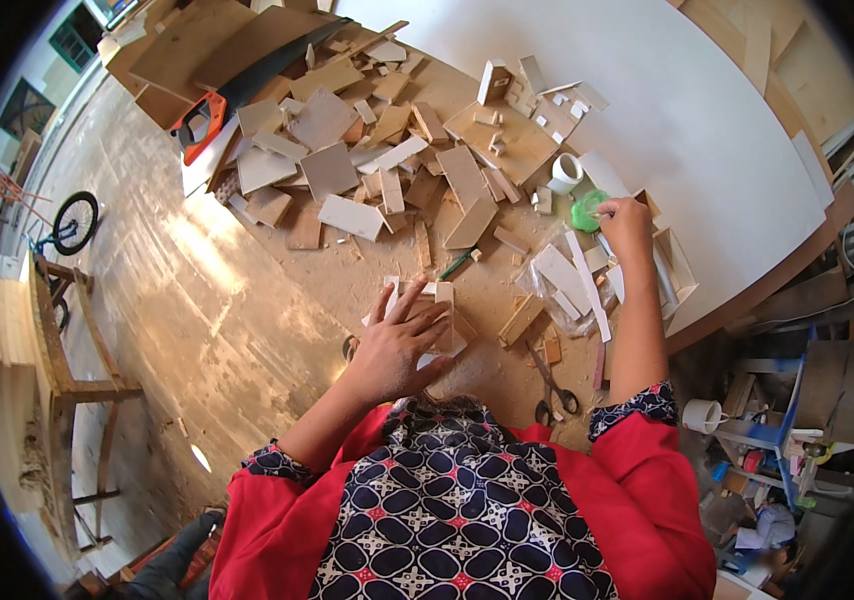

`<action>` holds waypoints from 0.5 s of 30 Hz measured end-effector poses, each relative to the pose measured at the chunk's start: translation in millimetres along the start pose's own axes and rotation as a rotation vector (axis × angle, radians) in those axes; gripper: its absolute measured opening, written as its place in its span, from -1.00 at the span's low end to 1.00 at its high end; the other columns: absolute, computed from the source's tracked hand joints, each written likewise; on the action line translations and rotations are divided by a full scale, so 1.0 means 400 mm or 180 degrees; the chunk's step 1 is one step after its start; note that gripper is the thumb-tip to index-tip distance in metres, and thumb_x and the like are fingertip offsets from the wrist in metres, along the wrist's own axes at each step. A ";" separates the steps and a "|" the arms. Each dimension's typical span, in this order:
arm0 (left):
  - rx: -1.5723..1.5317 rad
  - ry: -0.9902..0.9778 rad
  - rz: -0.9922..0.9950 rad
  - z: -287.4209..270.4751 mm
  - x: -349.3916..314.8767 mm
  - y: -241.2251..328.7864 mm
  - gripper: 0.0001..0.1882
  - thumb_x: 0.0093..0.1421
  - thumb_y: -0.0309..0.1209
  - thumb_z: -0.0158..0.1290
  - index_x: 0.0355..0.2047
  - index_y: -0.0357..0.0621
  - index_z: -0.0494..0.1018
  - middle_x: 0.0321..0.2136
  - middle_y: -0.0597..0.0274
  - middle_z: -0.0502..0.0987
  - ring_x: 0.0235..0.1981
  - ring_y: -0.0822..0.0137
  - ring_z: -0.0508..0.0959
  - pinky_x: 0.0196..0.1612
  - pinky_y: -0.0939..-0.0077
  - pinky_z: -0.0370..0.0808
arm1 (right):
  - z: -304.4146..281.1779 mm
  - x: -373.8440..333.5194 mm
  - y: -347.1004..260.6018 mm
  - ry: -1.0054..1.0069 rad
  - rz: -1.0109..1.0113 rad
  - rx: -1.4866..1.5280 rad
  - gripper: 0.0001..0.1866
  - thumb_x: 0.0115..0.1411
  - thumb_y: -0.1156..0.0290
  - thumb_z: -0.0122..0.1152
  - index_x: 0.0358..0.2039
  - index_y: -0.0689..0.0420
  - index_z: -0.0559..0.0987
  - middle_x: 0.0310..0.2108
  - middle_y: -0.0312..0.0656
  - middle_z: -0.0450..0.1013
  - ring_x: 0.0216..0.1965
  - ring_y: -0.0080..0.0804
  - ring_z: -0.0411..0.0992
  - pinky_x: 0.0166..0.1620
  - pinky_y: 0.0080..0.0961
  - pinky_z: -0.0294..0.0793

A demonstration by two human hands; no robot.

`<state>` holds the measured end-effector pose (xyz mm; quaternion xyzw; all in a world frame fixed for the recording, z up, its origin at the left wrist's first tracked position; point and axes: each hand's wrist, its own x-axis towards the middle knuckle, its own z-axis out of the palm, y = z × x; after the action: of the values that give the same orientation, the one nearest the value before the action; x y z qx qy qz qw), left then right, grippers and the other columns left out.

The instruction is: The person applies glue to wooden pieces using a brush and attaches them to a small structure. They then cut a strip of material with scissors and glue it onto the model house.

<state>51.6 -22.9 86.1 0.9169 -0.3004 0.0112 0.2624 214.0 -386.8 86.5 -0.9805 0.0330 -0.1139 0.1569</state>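
Note:
My left hand (402,345) lies with spread fingers over a small assembly of wood pieces (444,296) in front of my chest, and partly hides it. My right hand (627,226) is off to the right, its fingers pinched on a thin stick (594,214). The stick's tip is at a round green dish (585,210), whose contents I cannot make out. Close by stands a white roll of tape (566,172). A clear plastic bag (569,318) with pale strips lies below my right wrist. Just beyond my left fingertips is a green pen-like tool (457,264).
A heap of wood offcuts (327,170) fills the far middle, with an orange-handled saw (205,125) at its left. A small wooden model (507,138) stands right of the heap. Scissors (554,400) lie near my body. A wooden stool (87,390) is at far left.

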 end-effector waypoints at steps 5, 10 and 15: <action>-0.0074 -0.0075 -0.0060 0.010 -0.004 -0.005 -0.48 0.01 -0.18 0.17 -0.01 -0.07 0.47 0.09 0.27 0.43 0.34 0.06 0.06 0.33 -0.06 -0.19 | -0.005 -0.004 0.001 0.0319 -0.0302 -0.0014 -0.87 -0.05 0.50 0.25 -0.43 0.12 0.67 -0.41 0.03 0.53 -0.35 -0.03 0.52 -0.21 -0.25 0.49; -0.0046 -0.0114 -0.0069 0.014 -0.011 -0.009 -0.47 0.03 -0.17 0.15 0.02 -0.06 0.45 0.12 0.26 0.39 0.34 0.03 0.03 0.33 -0.09 -0.20 | 0.018 -0.009 -0.018 0.0251 -0.0464 -0.0376 -0.91 -0.04 0.47 0.27 -0.47 0.10 0.66 -0.41 -0.02 0.51 -0.34 -0.04 0.50 -0.24 -0.23 0.48; -0.0002 -0.0131 -0.0118 0.026 -0.027 -0.018 -0.43 0.06 -0.14 0.14 0.08 -0.03 0.40 0.19 0.24 0.30 0.35 -0.01 0.00 0.32 -0.12 -0.20 | 0.004 -0.006 -0.030 0.0203 -0.0359 -0.0263 -0.91 -0.04 0.48 0.26 -0.46 0.11 0.65 -0.41 -0.04 0.51 -0.32 -0.07 0.49 -0.23 -0.24 0.47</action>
<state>45.2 -17.3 71.8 0.9223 -0.2886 -0.0126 0.2567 212.5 -374.7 88.4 -0.9823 -0.0127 -0.1523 0.1086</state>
